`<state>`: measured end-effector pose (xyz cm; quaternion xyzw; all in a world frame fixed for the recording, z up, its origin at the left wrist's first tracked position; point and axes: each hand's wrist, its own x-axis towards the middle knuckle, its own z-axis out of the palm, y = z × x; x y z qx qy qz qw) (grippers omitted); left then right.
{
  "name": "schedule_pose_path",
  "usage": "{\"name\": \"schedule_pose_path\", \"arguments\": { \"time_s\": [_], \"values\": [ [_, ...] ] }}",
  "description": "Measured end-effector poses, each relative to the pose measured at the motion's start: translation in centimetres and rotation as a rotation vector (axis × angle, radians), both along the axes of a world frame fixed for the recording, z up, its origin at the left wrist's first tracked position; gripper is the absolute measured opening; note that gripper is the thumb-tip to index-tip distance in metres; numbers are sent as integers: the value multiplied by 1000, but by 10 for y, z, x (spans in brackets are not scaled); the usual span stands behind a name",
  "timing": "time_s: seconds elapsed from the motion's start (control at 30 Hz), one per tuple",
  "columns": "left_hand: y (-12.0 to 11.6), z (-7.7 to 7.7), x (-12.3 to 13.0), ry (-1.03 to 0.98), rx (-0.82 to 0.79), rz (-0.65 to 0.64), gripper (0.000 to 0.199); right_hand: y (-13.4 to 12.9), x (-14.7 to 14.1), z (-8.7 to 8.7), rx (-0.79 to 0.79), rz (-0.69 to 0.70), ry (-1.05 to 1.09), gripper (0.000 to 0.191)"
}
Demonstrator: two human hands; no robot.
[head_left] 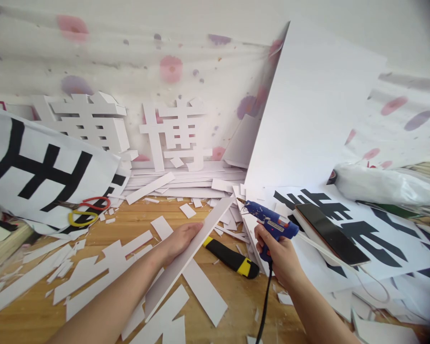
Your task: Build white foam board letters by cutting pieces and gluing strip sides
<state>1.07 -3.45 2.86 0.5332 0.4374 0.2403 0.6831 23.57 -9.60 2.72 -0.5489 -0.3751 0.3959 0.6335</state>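
My left hand (182, 241) is closed round a long white foam board strip (175, 279), which slants from the lower left up to the middle of the table. In my right hand (277, 246) is a blue hot glue gun (272, 220), gripped by its handle, with a black cord hanging down. The gun's nozzle points left, close to the strip's upper end; whether they touch I cannot tell. A white glue stick (318, 246) sticks out of the gun's back. Between my hands a black and yellow utility knife (232, 258) lies on the wooden table (215, 301).
White foam offcuts (93, 277) litter the table. Scissors (88, 210) with red and yellow handles lie left, by a printed character sheet (39, 167). Cut-out white characters (179, 126) lean at the back. A large white board (308, 105) stands right, behind a phone (331, 234).
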Motion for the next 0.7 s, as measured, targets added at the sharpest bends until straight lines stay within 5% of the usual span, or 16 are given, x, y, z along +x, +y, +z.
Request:
{"name": "schedule_pose_path", "arguments": {
  "time_s": [0.7],
  "values": [
    [1, -4, -1, -3, -22, 9, 52, -2, -2, 1, -47, 24, 20, 40]
  ]
}}
